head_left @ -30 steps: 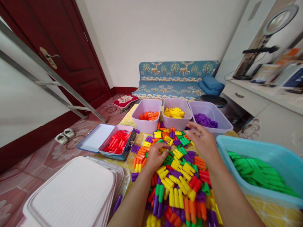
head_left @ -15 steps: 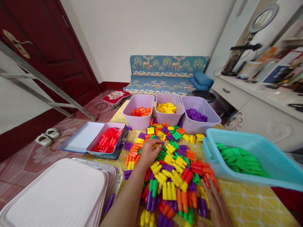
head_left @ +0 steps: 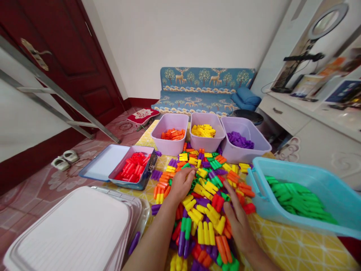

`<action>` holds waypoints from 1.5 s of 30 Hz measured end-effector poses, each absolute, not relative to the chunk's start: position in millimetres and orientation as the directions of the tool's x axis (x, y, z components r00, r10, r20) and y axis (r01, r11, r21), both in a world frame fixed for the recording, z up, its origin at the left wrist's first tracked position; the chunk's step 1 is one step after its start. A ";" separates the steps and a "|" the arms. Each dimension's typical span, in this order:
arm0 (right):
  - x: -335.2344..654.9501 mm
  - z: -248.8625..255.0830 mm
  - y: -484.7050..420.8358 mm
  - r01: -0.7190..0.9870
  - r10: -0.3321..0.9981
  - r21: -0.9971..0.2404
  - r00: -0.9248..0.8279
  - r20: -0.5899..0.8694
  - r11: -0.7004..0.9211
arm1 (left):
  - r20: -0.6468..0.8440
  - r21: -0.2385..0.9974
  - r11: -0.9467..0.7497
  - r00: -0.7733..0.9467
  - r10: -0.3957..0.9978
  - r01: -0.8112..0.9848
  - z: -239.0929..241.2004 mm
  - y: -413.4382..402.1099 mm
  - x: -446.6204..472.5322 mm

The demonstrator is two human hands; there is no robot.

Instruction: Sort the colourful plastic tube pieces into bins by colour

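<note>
A mixed pile of plastic toy pieces [head_left: 207, 192], joined tubes in yellow, green, orange, red and purple, covers the middle of the table. My left hand [head_left: 182, 184] rests over the pile's left part, its fingers closed together near green and yellow pieces; what lies under the fingertips is hidden. My right hand [head_left: 238, 216] is low over the right side of the pile, thumb and fingers apart, with nothing held. Beside its thumb lies a red piece [head_left: 217, 203].
Lilac bins hold orange [head_left: 170, 145], yellow [head_left: 208, 143] and purple pieces [head_left: 240, 139]. A blue tub [head_left: 299, 216] with green pieces stands right. An open case [head_left: 146, 178] with red pieces is left, behind stacked white lids [head_left: 70, 229]. A patterned sofa [head_left: 203, 98] stands beyond.
My right hand has moved forward and left from the near edge onto the pile. My left hand stays about where it was. The view has turned slightly left.
</note>
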State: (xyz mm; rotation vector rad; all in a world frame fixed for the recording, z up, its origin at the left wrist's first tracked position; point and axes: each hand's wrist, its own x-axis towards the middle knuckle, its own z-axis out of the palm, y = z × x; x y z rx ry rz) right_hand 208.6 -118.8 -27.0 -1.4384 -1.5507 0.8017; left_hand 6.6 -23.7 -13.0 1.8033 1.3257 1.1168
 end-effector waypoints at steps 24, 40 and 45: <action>222.3 -40.0 -18.1 0.876 0.945 -0.455 -0.001 0.328 0.159 | 0.241 0.968 -0.222 -0.199 0.950 0.112 -17.8 -21.5 2.8; 183.4 -27.2 -11.9 0.605 0.945 -0.743 -0.047 0.325 0.286 | 0.261 0.952 -0.237 -0.113 0.959 0.193 -22.6 -18.8 3.4; 195.0 -32.1 -15.9 0.689 0.929 -0.633 -0.175 0.327 0.353 | 0.335 0.928 -0.292 -0.173 0.926 0.231 -18.0 -20.1 3.5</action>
